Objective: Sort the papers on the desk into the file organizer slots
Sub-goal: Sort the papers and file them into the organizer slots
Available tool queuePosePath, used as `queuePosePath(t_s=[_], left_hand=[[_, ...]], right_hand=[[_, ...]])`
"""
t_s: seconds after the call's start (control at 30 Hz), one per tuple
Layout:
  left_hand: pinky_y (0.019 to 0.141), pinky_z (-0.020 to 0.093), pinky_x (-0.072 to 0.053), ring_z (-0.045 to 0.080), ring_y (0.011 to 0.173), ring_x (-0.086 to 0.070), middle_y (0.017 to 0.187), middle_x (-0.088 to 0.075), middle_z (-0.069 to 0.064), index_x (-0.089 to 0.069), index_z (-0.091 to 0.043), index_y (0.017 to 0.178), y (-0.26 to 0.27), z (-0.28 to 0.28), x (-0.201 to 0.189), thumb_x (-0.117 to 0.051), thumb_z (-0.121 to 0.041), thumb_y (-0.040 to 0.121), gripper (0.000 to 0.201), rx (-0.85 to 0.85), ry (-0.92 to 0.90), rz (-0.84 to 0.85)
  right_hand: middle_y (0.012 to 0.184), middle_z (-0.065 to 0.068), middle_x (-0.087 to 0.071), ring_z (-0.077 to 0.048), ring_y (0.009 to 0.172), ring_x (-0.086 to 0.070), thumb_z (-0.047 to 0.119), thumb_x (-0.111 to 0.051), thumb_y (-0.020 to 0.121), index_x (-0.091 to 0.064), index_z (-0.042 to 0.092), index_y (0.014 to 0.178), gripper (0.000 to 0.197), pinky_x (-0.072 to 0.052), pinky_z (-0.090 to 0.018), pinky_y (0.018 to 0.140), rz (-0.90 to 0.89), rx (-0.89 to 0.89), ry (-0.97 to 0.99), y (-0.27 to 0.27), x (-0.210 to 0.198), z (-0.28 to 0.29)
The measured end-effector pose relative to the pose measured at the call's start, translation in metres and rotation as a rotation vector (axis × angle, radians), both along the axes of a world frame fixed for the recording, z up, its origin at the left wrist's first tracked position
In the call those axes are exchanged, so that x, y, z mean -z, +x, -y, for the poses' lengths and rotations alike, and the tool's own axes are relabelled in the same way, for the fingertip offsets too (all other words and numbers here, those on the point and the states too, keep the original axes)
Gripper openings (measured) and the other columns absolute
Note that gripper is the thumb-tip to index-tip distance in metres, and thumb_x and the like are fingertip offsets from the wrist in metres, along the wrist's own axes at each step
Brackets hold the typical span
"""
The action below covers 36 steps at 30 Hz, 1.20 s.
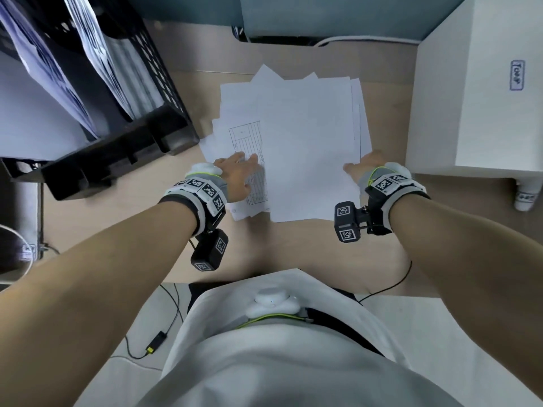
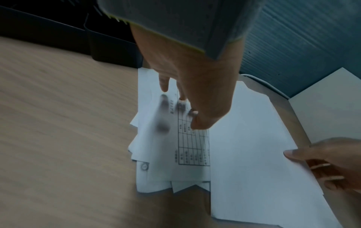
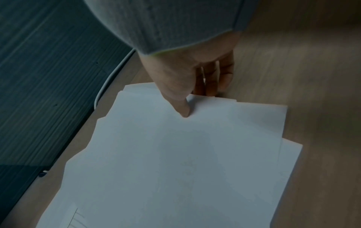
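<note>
A loose pile of white papers (image 1: 293, 136) lies fanned on the wooden desk (image 1: 123, 230). A blank top sheet (image 2: 246, 138) covers its right part, and beside it shows a sheet with a printed table (image 1: 249, 142). My left hand (image 1: 238, 174) rests on the table sheet with straight, spread fingers (image 2: 164, 83). My right hand (image 1: 365, 167) pinches the blank sheets' right edge, thumb (image 3: 182, 108) on top and fingers (image 3: 216, 80) underneath. The black file organizer (image 1: 111, 113) stands at the left, with papers upright in its slots.
A white box (image 1: 476, 98) stands close to the right of the pile. A dark blue-grey partition (image 1: 323, 16) runs along the desk's far edge, with a white cable (image 3: 109, 83) at its foot. Bare desk lies in front of the pile.
</note>
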<state>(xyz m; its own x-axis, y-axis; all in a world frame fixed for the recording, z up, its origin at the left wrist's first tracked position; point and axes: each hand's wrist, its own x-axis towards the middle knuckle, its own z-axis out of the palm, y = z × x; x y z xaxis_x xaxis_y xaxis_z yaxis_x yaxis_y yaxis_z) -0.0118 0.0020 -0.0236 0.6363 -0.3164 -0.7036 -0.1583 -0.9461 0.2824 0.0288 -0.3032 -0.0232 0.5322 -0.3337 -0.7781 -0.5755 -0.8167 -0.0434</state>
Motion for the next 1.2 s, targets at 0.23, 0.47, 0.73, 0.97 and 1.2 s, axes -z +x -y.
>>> queuePosePath(t_s=[0.23,0.47,0.73,0.97,1.2], left_hand=[[0.095,0.049,-0.045,0.03,0.126,-0.044,0.139,-0.042,0.007,-0.033,-0.026,0.135,-0.009,0.009,0.0,-0.05,-0.029,0.083,0.055,-0.029,0.036,-0.026],[0.075,0.035,-0.042,0.031,0.11,-0.052,0.119,-0.051,0.012,-0.033,-0.017,0.142,-0.003,0.024,0.001,-0.051,-0.018,0.088,0.056,-0.082,0.031,-0.021],[0.093,0.027,-0.039,0.022,0.129,-0.047,0.146,-0.043,0.0,-0.034,-0.019,0.146,-0.002,0.013,0.001,-0.051,-0.022,0.094,0.055,-0.487,-0.25,-0.069],[0.078,0.037,-0.051,0.02,0.074,-0.056,0.089,-0.061,0.004,-0.062,-0.017,0.104,0.003,0.018,-0.015,-0.061,-0.033,0.09,0.021,-1.073,-0.577,-0.243],[0.05,0.024,-0.039,0.015,0.06,-0.055,0.07,-0.059,-0.001,-0.056,-0.021,0.07,0.005,-0.021,-0.011,-0.056,-0.037,0.09,0.026,-0.978,-0.263,-0.048]], right_hand=[[0.097,-0.011,-0.051,-0.024,0.071,-0.05,0.04,-0.035,0.099,-0.051,0.012,0.1,0.032,-0.034,-0.028,0.057,-0.109,-0.182,0.042,-0.026,-0.02,0.015],[0.1,-0.005,-0.055,-0.018,0.086,-0.047,0.014,-0.041,0.099,-0.062,0.011,0.103,0.022,-0.037,-0.02,0.067,0.159,-0.072,0.017,-0.044,-0.02,0.027],[0.073,-0.002,-0.052,-0.021,0.071,-0.048,0.012,-0.045,0.09,-0.069,0.013,0.09,0.024,-0.036,-0.025,0.064,0.483,0.231,0.178,-0.049,-0.033,0.026],[0.067,0.005,-0.054,-0.012,0.054,-0.051,0.007,-0.047,0.092,-0.06,0.019,0.082,0.02,-0.044,-0.026,0.051,0.394,0.383,0.635,-0.046,-0.048,-0.023],[0.087,-0.007,-0.062,-0.022,0.076,-0.061,0.0,-0.045,0.092,-0.06,0.009,0.096,0.018,-0.055,-0.029,0.067,0.155,0.19,0.594,-0.042,-0.033,-0.039]])
